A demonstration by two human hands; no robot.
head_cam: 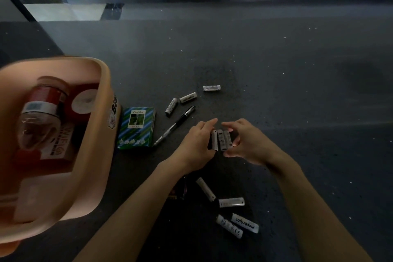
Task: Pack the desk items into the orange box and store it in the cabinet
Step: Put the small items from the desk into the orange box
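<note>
The orange box (102, 125) stands at the left on the dark desk, with a clear bottle (40, 121) and red packages inside. Beside it lie a green card box (137, 127) and a black pen (175, 125). Three white batteries (221, 139) are bunched side by side between my hands. My left hand (197, 144) grips them from the left, and my right hand (246, 142) curls around them from the right. More white batteries lie loose beyond the hands (188, 98) and nearer to me (231, 202).
A single battery (211, 88) lies farther back on the desk. A small dark object (180, 189) is partly hidden under my left forearm. The desk (297, 70) ends at a pale wall at the back; a glass panel stands at the far left.
</note>
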